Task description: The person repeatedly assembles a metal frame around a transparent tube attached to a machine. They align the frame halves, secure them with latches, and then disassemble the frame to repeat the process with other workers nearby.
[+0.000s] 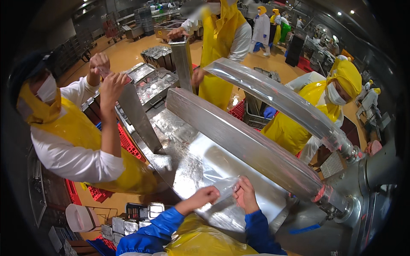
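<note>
A clear plastic bag [225, 187] is stretched between my hands above the metal table [183, 179]. My left hand [206, 196] is closed on its left side. My right hand [244, 195] pinches its upper right edge with the fingertips. Beyond my hands a long metal mould [239, 138] runs diagonally across the table. Its right end meets a steel nozzle [341, 207], where clear film and pink residue show. A white board [218, 155] lies under the bag. Farther off, a long clear plastic sleeve [273, 91] extends from a second nozzle [351, 152].
At left, a co-worker [81, 141] grips an upright, tilted metal mould [139, 115]. Another person [222, 51] across the table holds a standing mould [183, 64]. A third [316, 102] bends beside the far sleeve. Metal lids [124, 226] and a white tub [81, 217] sit lower left.
</note>
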`<action>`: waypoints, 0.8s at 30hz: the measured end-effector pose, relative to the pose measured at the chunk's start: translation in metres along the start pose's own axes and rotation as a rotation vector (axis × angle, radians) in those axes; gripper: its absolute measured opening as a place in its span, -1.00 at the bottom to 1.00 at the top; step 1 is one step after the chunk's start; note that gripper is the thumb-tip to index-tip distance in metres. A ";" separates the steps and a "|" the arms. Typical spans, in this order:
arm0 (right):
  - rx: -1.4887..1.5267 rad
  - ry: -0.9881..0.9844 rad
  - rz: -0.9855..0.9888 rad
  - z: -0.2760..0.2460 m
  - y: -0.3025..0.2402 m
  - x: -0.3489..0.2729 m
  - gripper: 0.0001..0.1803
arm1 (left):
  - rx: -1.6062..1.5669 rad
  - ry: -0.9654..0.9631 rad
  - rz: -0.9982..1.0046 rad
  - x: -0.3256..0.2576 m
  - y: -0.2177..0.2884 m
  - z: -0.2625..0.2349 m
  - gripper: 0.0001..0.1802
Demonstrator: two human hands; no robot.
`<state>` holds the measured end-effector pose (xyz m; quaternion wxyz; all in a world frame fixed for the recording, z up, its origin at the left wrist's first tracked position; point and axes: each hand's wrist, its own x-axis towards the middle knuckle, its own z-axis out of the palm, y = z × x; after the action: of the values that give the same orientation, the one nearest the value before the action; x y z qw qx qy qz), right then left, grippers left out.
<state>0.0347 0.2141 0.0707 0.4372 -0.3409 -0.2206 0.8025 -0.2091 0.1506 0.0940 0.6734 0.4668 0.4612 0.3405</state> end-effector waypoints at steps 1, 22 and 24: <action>-0.002 -0.118 0.062 0.011 -0.005 0.025 -0.85 | -0.288 -0.072 -0.070 0.004 0.003 -0.032 -0.82; 0.045 -0.344 -0.095 0.246 -0.073 0.254 -0.79 | 0.411 0.847 0.775 0.059 0.198 -0.148 -0.87; 0.125 -0.397 -0.073 0.197 -0.084 0.219 -0.78 | 0.468 0.795 0.792 0.058 0.197 -0.101 -0.89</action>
<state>-0.1497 0.4335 0.1798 0.4345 -0.1401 -0.2642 0.8496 -0.2900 0.2994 0.2486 0.1514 0.5754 0.5314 0.6030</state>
